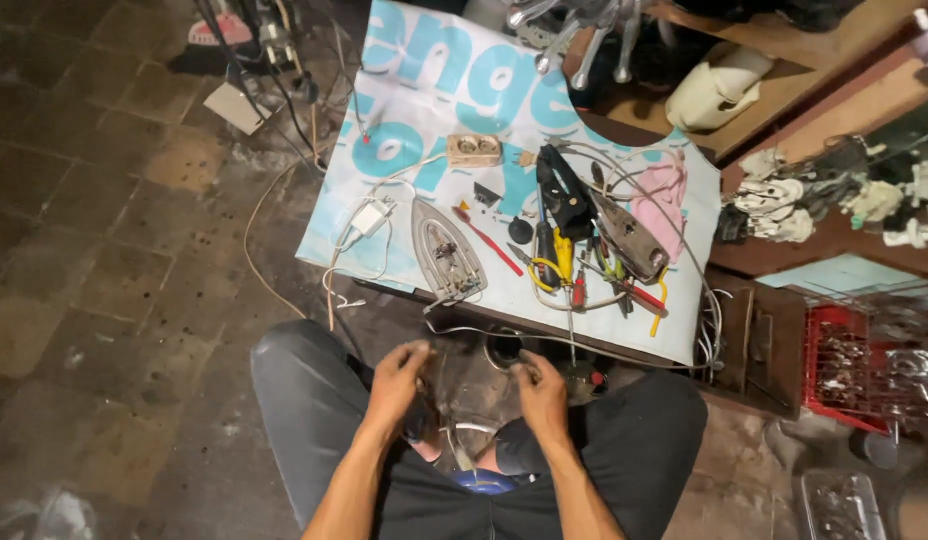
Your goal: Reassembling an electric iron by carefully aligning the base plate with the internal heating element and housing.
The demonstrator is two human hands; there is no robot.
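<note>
Stone-tiled floor (104, 230) surrounds a seated person. Over the lap, just short of the bench's near edge, the left hand (399, 375) and right hand (539, 385) grasp a dark iron housing (474, 385) by its sides; disassembly seems underway. Beyond, on the bench (404, 70), lie a soleplate (446, 252), red screwdriver (489, 240) and pliers (564, 195); fetching a tool would mean freeing one hand.

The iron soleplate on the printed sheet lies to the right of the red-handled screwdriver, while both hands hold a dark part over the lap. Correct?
Not quite. In the head view the iron soleplate lies left of the red-handled screwdriver. The left hand and right hand do hold the dark part.
</note>
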